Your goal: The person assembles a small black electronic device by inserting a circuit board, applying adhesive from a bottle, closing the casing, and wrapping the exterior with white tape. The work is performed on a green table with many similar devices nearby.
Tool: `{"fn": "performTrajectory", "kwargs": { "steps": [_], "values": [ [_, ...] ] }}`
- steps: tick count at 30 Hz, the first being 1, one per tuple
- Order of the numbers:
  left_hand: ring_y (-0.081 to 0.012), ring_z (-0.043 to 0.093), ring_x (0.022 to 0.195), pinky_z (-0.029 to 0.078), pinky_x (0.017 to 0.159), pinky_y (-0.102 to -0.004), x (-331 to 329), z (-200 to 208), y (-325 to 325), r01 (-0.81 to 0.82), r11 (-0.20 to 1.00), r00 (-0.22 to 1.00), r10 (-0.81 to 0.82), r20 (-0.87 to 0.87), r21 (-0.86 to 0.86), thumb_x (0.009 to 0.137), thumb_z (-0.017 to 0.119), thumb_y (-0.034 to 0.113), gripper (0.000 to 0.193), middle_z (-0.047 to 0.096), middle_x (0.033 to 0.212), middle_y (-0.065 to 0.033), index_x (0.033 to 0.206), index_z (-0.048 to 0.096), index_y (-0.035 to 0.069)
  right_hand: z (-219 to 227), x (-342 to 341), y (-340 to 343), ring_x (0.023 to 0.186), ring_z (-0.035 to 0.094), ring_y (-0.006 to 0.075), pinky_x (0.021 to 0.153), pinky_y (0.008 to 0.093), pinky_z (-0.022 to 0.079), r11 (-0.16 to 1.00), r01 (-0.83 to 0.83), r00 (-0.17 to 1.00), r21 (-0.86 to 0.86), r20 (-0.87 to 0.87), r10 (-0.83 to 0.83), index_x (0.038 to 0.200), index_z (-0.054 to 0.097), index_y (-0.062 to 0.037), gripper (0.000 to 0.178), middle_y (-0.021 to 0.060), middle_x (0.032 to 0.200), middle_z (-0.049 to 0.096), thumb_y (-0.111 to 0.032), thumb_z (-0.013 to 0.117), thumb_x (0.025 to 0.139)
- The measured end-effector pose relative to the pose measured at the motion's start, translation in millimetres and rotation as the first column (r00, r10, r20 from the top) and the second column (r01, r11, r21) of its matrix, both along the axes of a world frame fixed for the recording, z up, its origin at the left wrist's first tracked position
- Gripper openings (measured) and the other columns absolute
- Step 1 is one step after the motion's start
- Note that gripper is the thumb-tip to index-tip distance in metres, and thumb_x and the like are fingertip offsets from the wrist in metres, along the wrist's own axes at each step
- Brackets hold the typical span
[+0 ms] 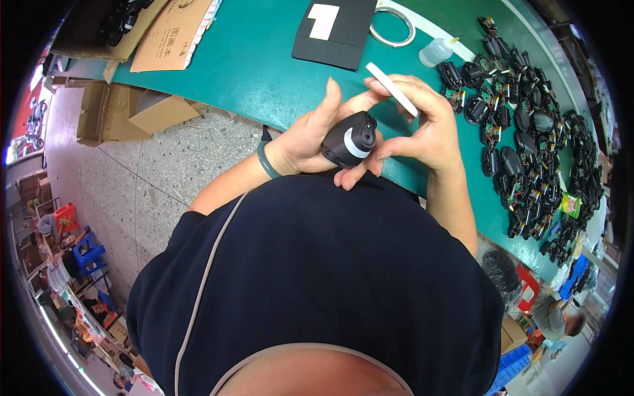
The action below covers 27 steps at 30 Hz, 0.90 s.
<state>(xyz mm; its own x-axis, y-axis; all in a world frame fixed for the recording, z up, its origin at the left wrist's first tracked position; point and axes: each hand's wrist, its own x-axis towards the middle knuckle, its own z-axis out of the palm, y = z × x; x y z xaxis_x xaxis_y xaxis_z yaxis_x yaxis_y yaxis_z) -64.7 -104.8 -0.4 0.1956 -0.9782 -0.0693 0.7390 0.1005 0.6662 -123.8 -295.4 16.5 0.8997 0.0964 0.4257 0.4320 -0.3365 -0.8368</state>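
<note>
My left hand (305, 137) is closed around a black rounded device (342, 140) with a white band near its end, held just in front of my body. Its thumb points up, and its fingertips show beneath the device. A bangle circles that wrist. Close by on the right, my right hand (432, 125) has its fingers curled, with a narrow white strip (391, 90) gripped at them and tilted. The right thumb reaches toward the device's banded end; whether it touches is hard to make out.
The green table (257, 79) carries a black board (335, 33), a tape roll (392, 28) and a squeeze bottle (436, 53). Many black device parts with circuit boards (522, 138) cover its right side. Cardboard boxes (132, 112) stand at left. A person (551, 317) is at lower right.
</note>
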Motion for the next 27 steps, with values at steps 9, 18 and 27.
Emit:
{"fn": "performTrajectory", "kwargs": {
  "steps": [9, 18, 27],
  "values": [
    [-0.0218, 0.063, 0.057, 0.053, 0.05, -0.0307, -2.4, -4.3, -5.8, 0.006, 0.998, 0.998, -0.001, -0.067, 0.068, 0.082, 0.019, 0.081, 0.1, 0.062, 0.078, -0.0175, 0.14, 0.031, 0.001, 33.6, 10.9, -1.2, 0.083, 0.058, 0.0198, 0.074, 0.0294, 0.045, 0.951, -0.161, 0.972, -0.264, 0.126, 0.2, 0.103, 0.072, -0.0086, 0.06, 0.0037, 0.101, 0.071, -0.026, 0.089, 0.048],
    [-0.0192, 0.057, 0.057, 0.049, 0.051, -0.0288, -3.6, -34.0, -7.8, 0.162, 0.962, 0.916, -0.229, -0.33, -0.218, 0.078, 0.014, 0.086, 0.103, 0.057, 0.076, -0.0127, 0.123, 0.046, -0.001, 14.9, 10.5, -1.4, 0.076, 0.056, 0.0142, 0.062, 0.0241, 0.043, 0.951, -0.306, 0.945, -0.033, -0.131, 0.3, 0.091, 0.066, -0.0021, 0.041, 0.0036, 0.085, 0.06, -0.02, 0.085, 0.061],
    [-0.0153, 0.059, 0.086, 0.047, 0.075, -0.0306, 12.7, -5.3, 6.2, -0.28, 0.96, 0.766, 0.224, 0.603, -0.001, 0.095, 0.057, 0.039, 0.045, 0.065, 0.097, -0.0107, 0.119, 0.055, 0.001, 1.5, -6.7, -1.1, 0.066, 0.054, 0.014, 0.058, 0.0261, 0.041, 0.999, 0.046, 0.989, -0.021, -0.14, -0.049, 0.081, 0.063, -0.0042, 0.031, 0.0025, 0.073, 0.058, -0.013, 0.085, 0.061]
  ]
}}
